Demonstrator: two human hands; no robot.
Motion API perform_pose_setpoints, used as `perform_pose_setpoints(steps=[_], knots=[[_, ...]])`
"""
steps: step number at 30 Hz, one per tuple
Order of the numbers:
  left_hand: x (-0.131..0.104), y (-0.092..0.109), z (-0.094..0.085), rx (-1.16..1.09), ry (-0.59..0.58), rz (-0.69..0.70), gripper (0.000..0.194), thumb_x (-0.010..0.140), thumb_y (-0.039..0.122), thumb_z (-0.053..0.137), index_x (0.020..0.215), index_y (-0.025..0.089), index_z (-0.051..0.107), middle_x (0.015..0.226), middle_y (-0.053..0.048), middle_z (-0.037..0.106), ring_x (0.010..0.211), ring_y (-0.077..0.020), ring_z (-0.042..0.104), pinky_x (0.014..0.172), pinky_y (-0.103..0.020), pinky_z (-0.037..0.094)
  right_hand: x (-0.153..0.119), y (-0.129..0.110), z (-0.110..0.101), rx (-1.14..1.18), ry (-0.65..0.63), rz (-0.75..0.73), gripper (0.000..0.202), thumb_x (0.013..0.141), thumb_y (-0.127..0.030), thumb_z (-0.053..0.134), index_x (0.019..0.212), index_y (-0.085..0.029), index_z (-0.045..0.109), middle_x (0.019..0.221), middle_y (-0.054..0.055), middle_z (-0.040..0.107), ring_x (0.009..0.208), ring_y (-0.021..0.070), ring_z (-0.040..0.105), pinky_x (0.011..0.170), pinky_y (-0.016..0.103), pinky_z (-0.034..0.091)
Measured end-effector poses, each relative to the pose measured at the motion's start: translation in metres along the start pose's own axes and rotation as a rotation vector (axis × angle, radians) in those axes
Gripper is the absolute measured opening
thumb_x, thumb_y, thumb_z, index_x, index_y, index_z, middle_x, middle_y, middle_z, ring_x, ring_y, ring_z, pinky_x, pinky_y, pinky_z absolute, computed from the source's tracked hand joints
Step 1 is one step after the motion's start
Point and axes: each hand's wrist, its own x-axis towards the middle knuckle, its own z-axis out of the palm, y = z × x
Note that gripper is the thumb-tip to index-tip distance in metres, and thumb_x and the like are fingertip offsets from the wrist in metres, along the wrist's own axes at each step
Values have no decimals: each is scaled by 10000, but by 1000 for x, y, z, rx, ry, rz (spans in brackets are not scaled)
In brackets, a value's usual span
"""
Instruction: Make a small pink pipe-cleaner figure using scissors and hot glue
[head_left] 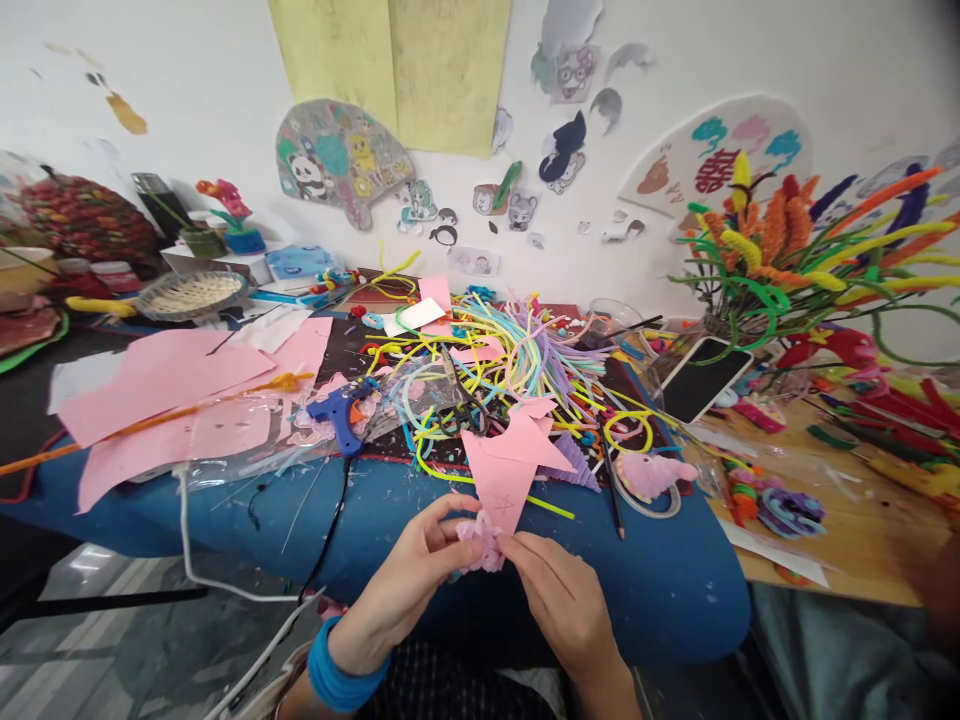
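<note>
A small fuzzy pink piece (482, 538) is held between both hands near the table's front edge. My left hand (420, 560), with a blue band at its wrist, pinches it from the left. From the right, the fingertips of my right hand (559, 590) press on its side. Just behind the piece lies pink paper (504, 468) with a star drawn on it. A blue glue gun (341, 415) rests on its side to the left. The pink and lilac fuzzy figure (652, 474) is on the right, beside a dark pencil (612, 485).
Pastel pipe cleaners (517, 345) are heaped mid-table. Large pink paper sheets (172, 375) spread at left. A phone (706, 378) leans near a bunch of colourful pipe cleaners (787, 235). The glue gun's black cord hangs over the blue table edge (645, 600).
</note>
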Motion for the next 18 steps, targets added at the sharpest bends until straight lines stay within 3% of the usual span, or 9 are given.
perform_pose_setpoints(steps=[6, 9, 13, 18], knots=[[-3, -13, 5, -104, 108, -2, 500, 649, 168, 818, 1075, 168, 557, 773, -20, 741, 688, -124, 673, 670, -209, 475, 0, -2, 1, -86, -9, -3, 290, 918, -41, 454, 1122, -158, 624, 988, 84, 739, 782, 174, 679, 675, 290, 524], [-2, -20, 8, -66, 183, 56, 466, 646, 165, 810, 1029, 160, 546, 689, -2, 732, 639, -119, 665, 663, -215, 483, 4, -7, 0, -115, -53, 18, 230, 920, -57, 488, 1077, -157, 623, 979, 67, 739, 716, 161, 647, 647, 285, 498], [3, -25, 8, 74, 267, 182, 400, 677, 224, 783, 964, 175, 508, 615, 25, 704, 589, -124, 650, 639, -229, 481, 11, -13, -1, -153, -61, 67, 143, 942, -121, 501, 959, -164, 636, 801, 32, 727, 605, 143, 597, 557, 270, 433], [5, -31, 4, 367, 327, 271, 299, 756, 256, 699, 940, 202, 470, 667, 30, 691, 593, -122, 617, 582, -209, 427, 20, -16, 0, -247, -131, 43, 213, 951, -157, 486, 799, -170, 634, 646, 20, 659, 546, 161, 556, 515, 297, 357]])
